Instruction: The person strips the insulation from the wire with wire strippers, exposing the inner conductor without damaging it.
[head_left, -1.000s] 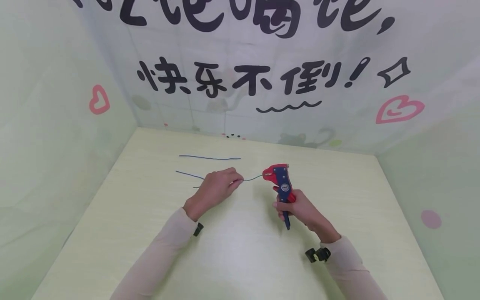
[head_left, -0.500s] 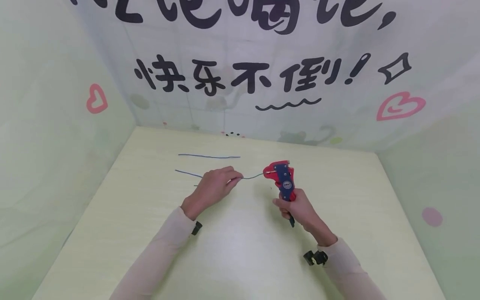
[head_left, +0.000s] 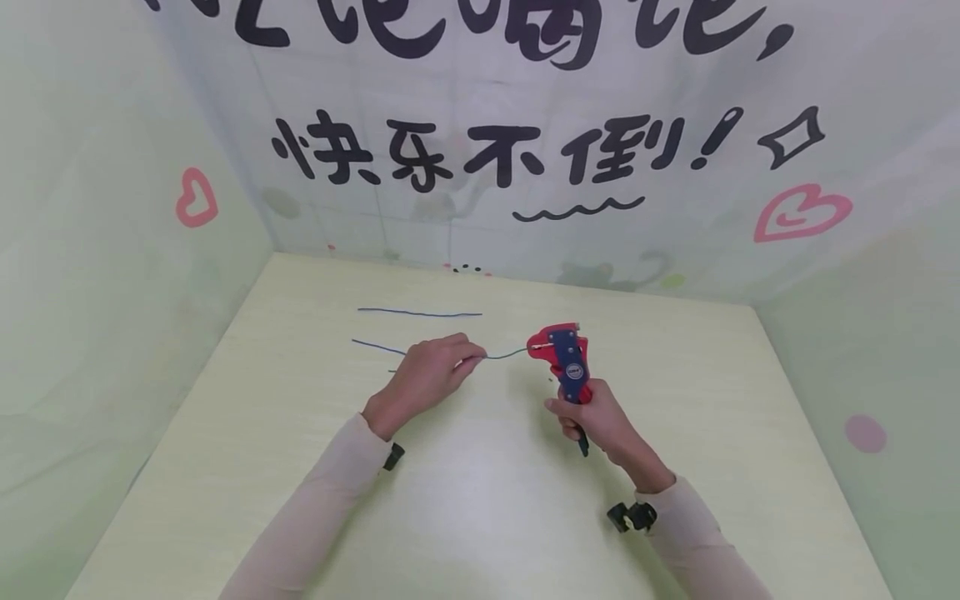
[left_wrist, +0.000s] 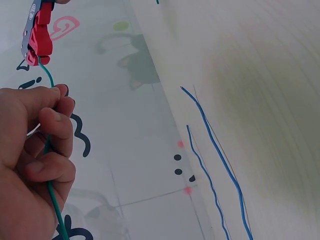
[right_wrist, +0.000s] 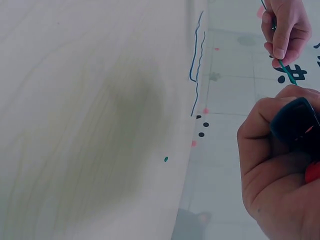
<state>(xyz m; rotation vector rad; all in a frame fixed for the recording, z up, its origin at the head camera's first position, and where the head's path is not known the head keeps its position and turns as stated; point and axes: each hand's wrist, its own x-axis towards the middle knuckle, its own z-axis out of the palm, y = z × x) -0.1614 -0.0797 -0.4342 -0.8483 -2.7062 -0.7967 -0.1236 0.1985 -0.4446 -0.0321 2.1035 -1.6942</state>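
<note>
My left hand (head_left: 433,368) pinches a green wire (head_left: 504,357) between thumb and fingertips. In the left wrist view, the tail of this green wire (left_wrist: 54,200) passes down behind the curled fingers. My right hand (head_left: 606,423) grips the handles of a red and blue wire stripper (head_left: 572,350), held upright above the table. The wire's far end meets the red jaws at the tool's left side; how deep it sits inside is hidden. On the table lies a small green bit (right_wrist: 166,159), below the tool in the head view.
Two blue wires lie on the pale wooden table (head_left: 465,517): one farther back (head_left: 420,313), the other (head_left: 375,346) partly behind my left hand. Printed cloth walls (head_left: 480,225) stand at the back and both sides.
The wire stripper has tilted slightly and its handles have drawn closer together in my right hand. A small bit has appeared beneath the tool, then on the table. My left hand has barely moved.
</note>
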